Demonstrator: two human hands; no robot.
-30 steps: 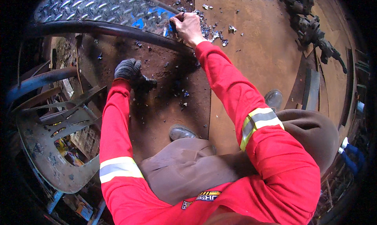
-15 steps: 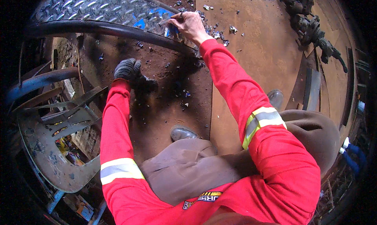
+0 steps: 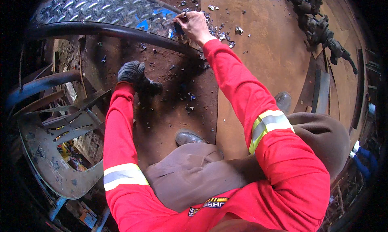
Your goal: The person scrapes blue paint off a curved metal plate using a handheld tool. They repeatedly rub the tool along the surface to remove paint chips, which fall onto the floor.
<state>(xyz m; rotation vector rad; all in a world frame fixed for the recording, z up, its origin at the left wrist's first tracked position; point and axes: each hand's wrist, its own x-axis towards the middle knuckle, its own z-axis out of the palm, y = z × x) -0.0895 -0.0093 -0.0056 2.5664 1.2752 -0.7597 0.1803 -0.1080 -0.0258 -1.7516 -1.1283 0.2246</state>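
Observation:
My bare right hand (image 3: 195,26) is at the right end of a silvery diamond-tread metal plate (image 3: 101,7), fingers pinched against its surface. What lies between the fingertips is too small to make out. Blue patches (image 3: 142,25) mark the plate just left of them. A black curved tube (image 3: 101,29) runs along the plate's near edge. Lower and to the left, my left hand (image 3: 131,72), in a grey knitted glove, hangs above the brown ground with its fingers curled. A dark lump (image 3: 152,87) shows beside it in shadow; whether the hand holds it is unclear.
Scraps (image 3: 224,36) of torn film litter the ground by the plate. A rusty brown sheet (image 3: 258,62) covers the floor to the right. Dark machine parts (image 3: 323,33) lie at far right. A dirty grey plastic chair (image 3: 52,163) and a blue tube (image 3: 44,86) stand at left.
My right hand has shifted very slightly left on the plate, its fingers still pinched. My left hand has stayed where it was.

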